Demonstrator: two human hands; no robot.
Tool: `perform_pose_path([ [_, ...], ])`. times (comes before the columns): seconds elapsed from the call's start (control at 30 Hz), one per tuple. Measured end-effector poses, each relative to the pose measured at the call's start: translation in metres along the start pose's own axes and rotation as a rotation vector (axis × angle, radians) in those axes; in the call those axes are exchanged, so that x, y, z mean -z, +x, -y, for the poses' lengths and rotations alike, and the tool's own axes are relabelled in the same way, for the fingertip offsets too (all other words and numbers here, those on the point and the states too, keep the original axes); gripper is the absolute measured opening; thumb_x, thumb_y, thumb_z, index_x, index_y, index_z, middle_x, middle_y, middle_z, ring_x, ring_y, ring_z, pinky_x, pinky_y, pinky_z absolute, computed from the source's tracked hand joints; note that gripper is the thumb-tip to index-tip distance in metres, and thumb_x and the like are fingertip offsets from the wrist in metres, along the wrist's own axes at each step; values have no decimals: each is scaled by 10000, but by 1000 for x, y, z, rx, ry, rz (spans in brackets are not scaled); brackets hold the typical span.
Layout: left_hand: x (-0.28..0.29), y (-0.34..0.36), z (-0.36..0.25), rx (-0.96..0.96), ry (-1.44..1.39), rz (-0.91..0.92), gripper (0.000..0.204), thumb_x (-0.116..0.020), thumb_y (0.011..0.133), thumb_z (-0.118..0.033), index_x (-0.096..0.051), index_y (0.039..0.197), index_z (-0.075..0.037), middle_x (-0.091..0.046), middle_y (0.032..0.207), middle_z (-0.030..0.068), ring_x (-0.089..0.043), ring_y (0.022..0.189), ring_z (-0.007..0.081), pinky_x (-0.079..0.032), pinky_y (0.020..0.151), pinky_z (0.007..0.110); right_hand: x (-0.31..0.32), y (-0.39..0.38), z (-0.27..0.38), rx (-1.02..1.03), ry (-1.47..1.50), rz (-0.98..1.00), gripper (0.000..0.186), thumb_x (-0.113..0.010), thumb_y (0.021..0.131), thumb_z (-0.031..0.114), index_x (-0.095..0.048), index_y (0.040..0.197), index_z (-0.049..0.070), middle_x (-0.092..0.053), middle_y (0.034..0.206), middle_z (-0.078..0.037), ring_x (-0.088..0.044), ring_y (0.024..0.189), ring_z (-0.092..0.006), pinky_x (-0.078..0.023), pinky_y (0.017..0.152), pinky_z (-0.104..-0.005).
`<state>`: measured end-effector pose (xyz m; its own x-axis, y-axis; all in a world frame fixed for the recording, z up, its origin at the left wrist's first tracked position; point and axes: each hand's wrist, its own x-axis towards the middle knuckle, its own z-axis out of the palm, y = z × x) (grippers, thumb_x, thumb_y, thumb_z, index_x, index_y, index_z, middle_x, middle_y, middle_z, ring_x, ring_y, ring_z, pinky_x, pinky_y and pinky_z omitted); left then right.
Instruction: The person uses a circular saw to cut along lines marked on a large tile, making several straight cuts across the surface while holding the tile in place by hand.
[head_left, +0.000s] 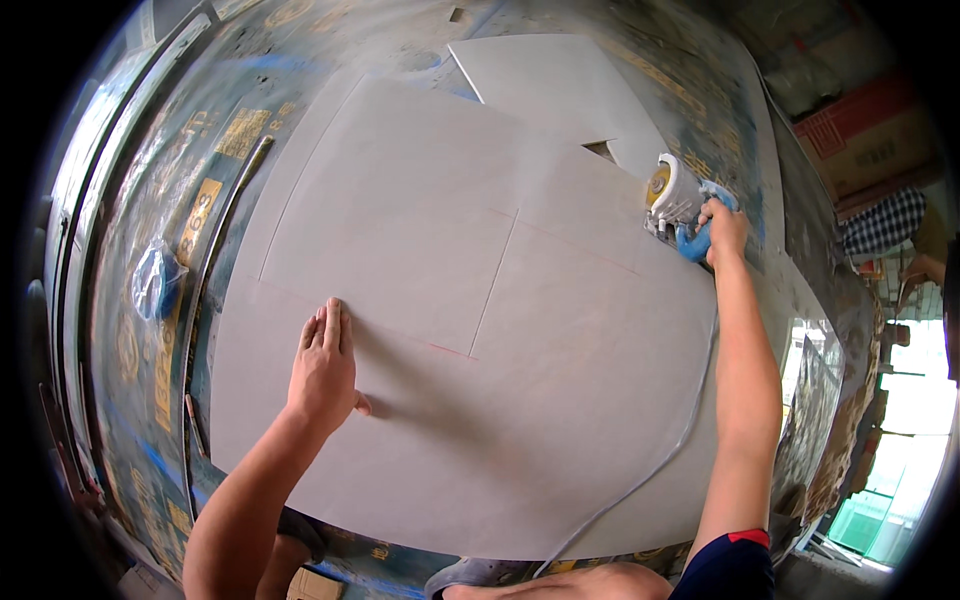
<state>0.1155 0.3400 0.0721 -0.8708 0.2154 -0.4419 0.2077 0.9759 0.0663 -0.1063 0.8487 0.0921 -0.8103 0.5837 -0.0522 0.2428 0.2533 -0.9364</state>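
A large grey tile (420, 220) lies flat in front of me, with straight cut lines and thin red marks on its face. My left hand (326, 365) is over its left part, fingers stretched out and nothing in them; whether the palm touches the tile is hard to make out. At the tile's right edge my right hand (724, 232) is wrapped round the blue handle of a handheld tile cutter (680, 195). Its round yellowish blade shows beneath a white, dust-coated guard. A pale cord (650, 470) runs from the cutter's side across the tile toward my body.
Another grey tile piece (560, 85) lies beyond, with a triangular gap (601, 151) beside it. Along the left runs a long dark bar (228, 205), near a plastic-wrapped blue roll (158, 283). A red-brown carton (865, 135) and a person in checked cloth (884, 222) are at right.
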Motion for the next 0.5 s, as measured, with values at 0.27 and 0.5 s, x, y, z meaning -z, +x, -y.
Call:
perform_pose_path([
  [0.27,-2,0,1,7,5,-16,1221,-886,484,-387,-268,1388,154,-216,1502,269,-296,1383,347,-213,1179,386,3,-3,-4,0,41,29,144,-592,722,71,-559,611,-14,-566,594,-89,-515,483,-170,-405,468,-313],
  [0.5,-2,0,2,-4,3,-10,1225,-883,491,-389,-257,1392,155,-225,1498,273,-297,1385,337,-203,1183,377,3,-6,-3,0,36,44,124,-584,740,57,-559,640,-13,-570,609,-86,-515,490,-159,-411,470,-309],
])
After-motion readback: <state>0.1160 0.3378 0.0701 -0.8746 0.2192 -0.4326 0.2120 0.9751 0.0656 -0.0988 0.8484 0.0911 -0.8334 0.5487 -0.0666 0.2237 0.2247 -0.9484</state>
